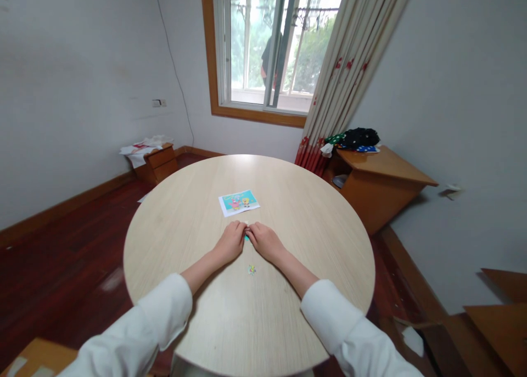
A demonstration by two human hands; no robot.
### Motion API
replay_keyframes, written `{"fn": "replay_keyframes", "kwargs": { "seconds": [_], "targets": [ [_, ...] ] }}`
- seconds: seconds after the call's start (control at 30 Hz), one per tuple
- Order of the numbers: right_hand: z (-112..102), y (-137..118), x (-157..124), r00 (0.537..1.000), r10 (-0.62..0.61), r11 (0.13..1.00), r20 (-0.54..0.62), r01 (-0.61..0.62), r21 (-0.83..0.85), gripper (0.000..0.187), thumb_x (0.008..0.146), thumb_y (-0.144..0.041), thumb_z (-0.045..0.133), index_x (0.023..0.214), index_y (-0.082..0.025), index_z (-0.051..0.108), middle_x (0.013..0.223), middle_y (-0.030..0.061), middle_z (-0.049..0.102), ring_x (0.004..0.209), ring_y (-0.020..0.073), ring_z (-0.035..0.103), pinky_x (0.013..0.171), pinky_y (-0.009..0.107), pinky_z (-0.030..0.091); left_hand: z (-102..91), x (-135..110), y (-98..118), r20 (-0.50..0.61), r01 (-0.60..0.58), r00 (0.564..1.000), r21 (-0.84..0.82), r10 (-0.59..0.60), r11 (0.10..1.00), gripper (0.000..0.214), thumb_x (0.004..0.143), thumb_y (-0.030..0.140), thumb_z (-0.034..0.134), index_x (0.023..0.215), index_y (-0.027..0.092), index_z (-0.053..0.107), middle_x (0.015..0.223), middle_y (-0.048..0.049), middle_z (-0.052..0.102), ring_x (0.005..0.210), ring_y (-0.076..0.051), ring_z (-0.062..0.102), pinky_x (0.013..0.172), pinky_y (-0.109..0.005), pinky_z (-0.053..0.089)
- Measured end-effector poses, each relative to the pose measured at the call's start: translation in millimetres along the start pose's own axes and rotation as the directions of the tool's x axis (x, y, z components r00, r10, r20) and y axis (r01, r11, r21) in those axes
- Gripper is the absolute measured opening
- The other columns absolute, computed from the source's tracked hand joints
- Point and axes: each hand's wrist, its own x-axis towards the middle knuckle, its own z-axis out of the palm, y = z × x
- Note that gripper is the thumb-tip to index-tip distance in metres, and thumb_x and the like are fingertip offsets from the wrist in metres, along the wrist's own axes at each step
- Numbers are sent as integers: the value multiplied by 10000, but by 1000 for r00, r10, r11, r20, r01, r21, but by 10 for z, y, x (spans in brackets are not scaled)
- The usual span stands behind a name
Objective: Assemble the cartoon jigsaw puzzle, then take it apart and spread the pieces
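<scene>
My left hand [233, 238] and my right hand [264, 240] meet near the middle of the round table [164, 251]. Fingers of both hands are closed around a small teal piece [246, 237], mostly covered by the fingertips; its exact kind is too small to make out. Just beyond the hands lies a printed picture [239, 202] with a pink and a yellow cartoon figure on a teal ground and a white border. Nearer to me on the tabletop sits a small yellow, green and purple piece [252, 269], with an irregular outline, touched by neither hand.
Behind the table are a window [284, 48] and a long curtain [341, 58]. A wooden desk [370, 185] with dark cloth on it stands at right. A small cabinet [158, 163] bearing papers stands at left. Someone is visible through the glass.
</scene>
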Motion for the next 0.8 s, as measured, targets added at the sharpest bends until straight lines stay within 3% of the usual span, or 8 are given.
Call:
{"fn": "replay_keyframes", "kwargs": {
  "seconds": [0.13, 0.3, 0.57, 0.7, 0.8],
  "targets": [
    [-96, -26, 67, 998, 48, 999, 33, -48, 11, 240, 965, -257, 360, 983, -146, 573, 939, 104, 659, 845, 175, 611, 693, 252, 389, -54, 77, 44, -12, 36, 999, -77, -37, 996, 180, 853, 142, 345, 861, 177, 521, 876, -90, 560, 828, -210, 528, 755, -358, 441],
    [-247, -25, 150, 988, 151, 988, -30, -150, 20, 299, 957, -359, 372, 899, -162, 589, 815, 81, 675, 721, 167, 599, 622, 244, 335, -160, 178, 118, -74, 71, 994, -173, -85, 982, 221, 894, 236, 314, 786, 187, 501, 817, -73, 577, 775, -195, 539, 738, -336, 431],
    [-240, 103, 179, 979, 160, 949, -127, -117, 291, 324, 916, -257, 417, 642, -154, 555, 652, 6, 581, 635, 114, 485, 608, 222, 324, -247, 295, 99, -56, 161, 983, -186, -174, 969, 220, 770, 165, 370, 587, 191, 488, 704, -41, 555, 743, -183, 526, 721, -317, 425],
    [-191, 182, 53, 988, 132, 931, -82, -95, 352, 205, 862, -169, 470, 714, -141, 609, 755, 34, 614, 728, 127, 532, 693, 241, 387, -318, 193, 63, 22, 201, 979, -217, -201, 955, 200, 733, 149, 399, 644, 167, 577, 756, -42, 587, 791, -171, 555, 769, -299, 441],
    [-243, 260, -121, 997, 62, 914, -36, -42, 404, 197, 874, -200, 465, 894, -143, 652, 928, 80, 653, 894, 158, 575, 828, 290, 421, -395, 46, 24, 49, 153, 988, -239, -146, 959, 208, 757, 180, 414, 729, 159, 619, 836, -58, 606, 851, -171, 574, 825, -300, 452]
  ]
}}
